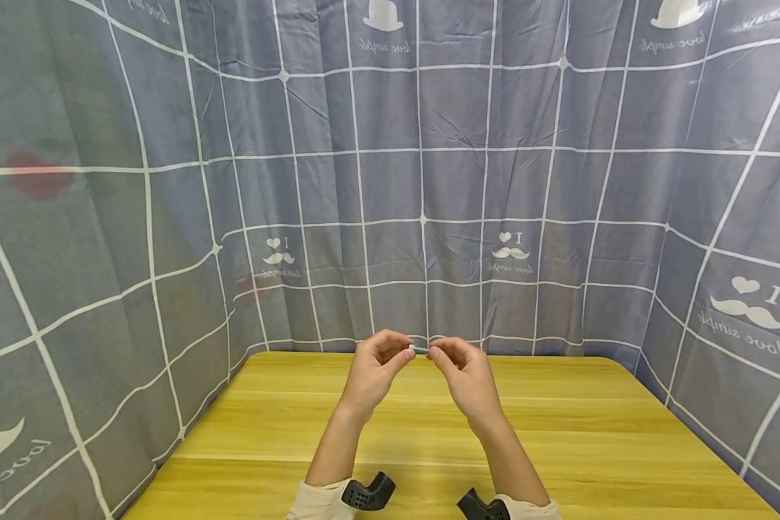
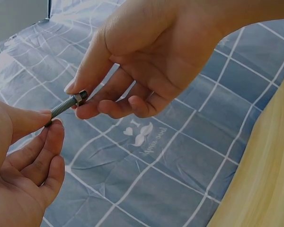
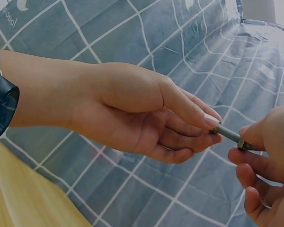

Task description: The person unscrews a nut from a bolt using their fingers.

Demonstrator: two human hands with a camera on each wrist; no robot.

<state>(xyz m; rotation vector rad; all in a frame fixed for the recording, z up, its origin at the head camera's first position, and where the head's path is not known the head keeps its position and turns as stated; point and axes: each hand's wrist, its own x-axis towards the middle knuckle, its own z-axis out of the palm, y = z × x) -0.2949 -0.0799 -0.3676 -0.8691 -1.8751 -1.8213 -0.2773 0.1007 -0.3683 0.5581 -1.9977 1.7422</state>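
A threaded metal bolt (image 2: pixel 63 107) is held up between the two hands, tilted in the left wrist view. My left hand (image 1: pixel 369 372) pinches one end between thumb and fingertips, which hide that end. Around the shank near the other end sits a hex nut (image 2: pixel 79 99), and a short threaded tip shows beyond it. My right hand (image 1: pixel 473 379) has its thumb and index finger at the nut from opposite sides, the other fingers loosely bent. In the right wrist view the nut lies right between those fingertips.
Beneath the forearms is a yellow wood-grain table (image 1: pixel 266 419). Grey-blue curtains (image 1: pixel 390 188) with white grid lines surround it at the back and sides. Each wrist wears a black camera mount (image 1: pixel 368 492) over a light sleeve (image 1: pixel 318 501).
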